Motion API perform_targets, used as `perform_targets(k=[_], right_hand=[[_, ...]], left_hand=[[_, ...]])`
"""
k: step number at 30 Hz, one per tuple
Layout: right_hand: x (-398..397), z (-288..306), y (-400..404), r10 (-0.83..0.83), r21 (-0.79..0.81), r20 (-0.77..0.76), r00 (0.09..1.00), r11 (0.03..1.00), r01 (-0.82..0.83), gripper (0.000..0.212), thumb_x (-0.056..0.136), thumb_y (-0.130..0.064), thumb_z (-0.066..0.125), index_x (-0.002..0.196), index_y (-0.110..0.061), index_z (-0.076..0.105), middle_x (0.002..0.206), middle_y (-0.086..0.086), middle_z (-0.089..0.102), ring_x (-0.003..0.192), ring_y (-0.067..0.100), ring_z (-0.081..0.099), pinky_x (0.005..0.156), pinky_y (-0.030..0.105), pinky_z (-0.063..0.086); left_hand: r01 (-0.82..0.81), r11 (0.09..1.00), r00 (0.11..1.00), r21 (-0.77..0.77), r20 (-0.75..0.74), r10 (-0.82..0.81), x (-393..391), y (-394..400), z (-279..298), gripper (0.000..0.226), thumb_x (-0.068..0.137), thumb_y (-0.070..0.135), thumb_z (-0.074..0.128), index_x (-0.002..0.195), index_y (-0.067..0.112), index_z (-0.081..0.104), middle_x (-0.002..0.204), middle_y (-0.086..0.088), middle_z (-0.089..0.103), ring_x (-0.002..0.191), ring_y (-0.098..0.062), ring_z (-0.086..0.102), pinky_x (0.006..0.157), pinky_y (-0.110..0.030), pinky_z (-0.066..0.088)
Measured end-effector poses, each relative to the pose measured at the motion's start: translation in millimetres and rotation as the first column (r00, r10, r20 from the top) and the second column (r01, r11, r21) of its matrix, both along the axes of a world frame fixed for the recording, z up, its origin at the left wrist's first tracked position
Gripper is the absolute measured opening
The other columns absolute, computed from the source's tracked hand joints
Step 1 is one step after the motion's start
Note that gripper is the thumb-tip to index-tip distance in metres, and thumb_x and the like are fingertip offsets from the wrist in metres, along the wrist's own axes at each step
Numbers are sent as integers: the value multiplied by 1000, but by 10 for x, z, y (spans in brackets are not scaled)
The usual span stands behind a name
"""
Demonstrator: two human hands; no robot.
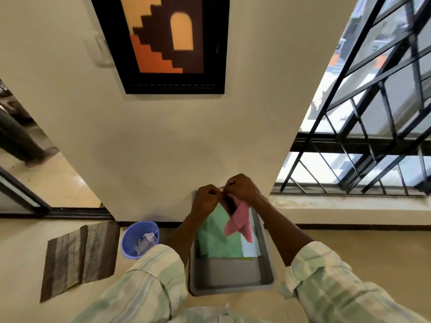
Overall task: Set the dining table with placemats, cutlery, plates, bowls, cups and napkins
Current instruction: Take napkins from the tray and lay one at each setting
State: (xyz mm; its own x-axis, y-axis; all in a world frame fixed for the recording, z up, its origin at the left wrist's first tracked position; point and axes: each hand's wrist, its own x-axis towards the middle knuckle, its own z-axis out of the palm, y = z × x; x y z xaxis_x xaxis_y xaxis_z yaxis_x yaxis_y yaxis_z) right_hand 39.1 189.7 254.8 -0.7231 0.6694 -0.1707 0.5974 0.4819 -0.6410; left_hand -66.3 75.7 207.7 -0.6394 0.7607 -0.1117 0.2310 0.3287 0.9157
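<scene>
Napkin (239, 220), pink: soft, light, limp | hands, left (206, 199) and right (242, 187), pinch top edge | tray (231, 286) at 6 o'clock

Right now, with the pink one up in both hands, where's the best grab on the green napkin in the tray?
Probably the near edge of the green napkin: it lies flat in the grey tray, its far end under the pink napkin that the left hand and right hand pinch. Come from above over the bare tray floor; pinch its near edge.
</scene>
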Motion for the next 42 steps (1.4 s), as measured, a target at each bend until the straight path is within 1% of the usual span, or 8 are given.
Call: perform_targets(k=[7,11,14,20,24,31,37,42], right_hand=[[125,128,137,-24,24,71,997,999,22,19,85,-14,59,96,-9,74,103,9,70,97,23,63,75,25,40],[162,121,178,-118,77,36,992,990,115,13,87,-8,52,95,-8,63,101,11,64,94,27,58,77,33,43],[195,138,210,-221,66,-21,975,973,222,14,86,-6,47,90,-11,60,91,7,61,87,25,57,69,30,40],[303,90,269,-300,70,-99,949,949,308,23,83,-5,50,91,-11,70,99,7,68,92,26,61,70,26,39],[315,17,254,-351,62,-106,930,931,359,18,82,-4,48,86,-7,65,91,13,66,80,27,58,65,30,42],[363,-80,203,-402,112,-155,902,900,420,19,83,-7,42,92,-1,57,94,18,57,82,37,60,69,41,50],[366,-47,212,-435,54,-328,838,877,477,12,95,-9,40,98,-10,51,80,7,59,72,31,57,63,34,41],[374,-35,296,-517,-86,-453,726,837,541,23,95,-31,56,83,-11,54,73,0,58,71,21,56,61,32,41]], left_hand=[[-83,996,985,31,-149,87,-77,98,185,9,86,8,56,80,13,51,72,1,57,70,-22,56,63,-30,40],[-82,994,954,-71,-294,58,-83,177,275,23,97,37,50,97,14,49,82,-8,66,76,-30,61,67,-35,46],[-26,994,940,-106,-341,-12,-119,194,331,34,93,49,51,87,16,51,78,-4,66,74,-27,62,63,-32,45],[146,989,864,-27,-483,-140,-270,170,251,19,83,26,54,89,13,66,87,-4,64,86,-26,61,70,-30,43],[62,991,914,118,-406,-9,-241,144,234,33,84,18,43,102,8,68,101,-10,66,97,-23,60,86,-28,44],[-88,993,841,-79,-540,31,-223,153,257,32,80,24,44,97,10,67,97,-9,65,91,-30,61,81,-36,39],[-105,981,916,160,-368,159,-159,192,262,20,82,4,40,95,6,56,92,-11,58,85,-29,56,72,-33,41],[-336,933,890,130,-280,360,-175,137,343,18,96,21,48,105,8,56,88,-14,66,78,-29,60,67,-34,44]])
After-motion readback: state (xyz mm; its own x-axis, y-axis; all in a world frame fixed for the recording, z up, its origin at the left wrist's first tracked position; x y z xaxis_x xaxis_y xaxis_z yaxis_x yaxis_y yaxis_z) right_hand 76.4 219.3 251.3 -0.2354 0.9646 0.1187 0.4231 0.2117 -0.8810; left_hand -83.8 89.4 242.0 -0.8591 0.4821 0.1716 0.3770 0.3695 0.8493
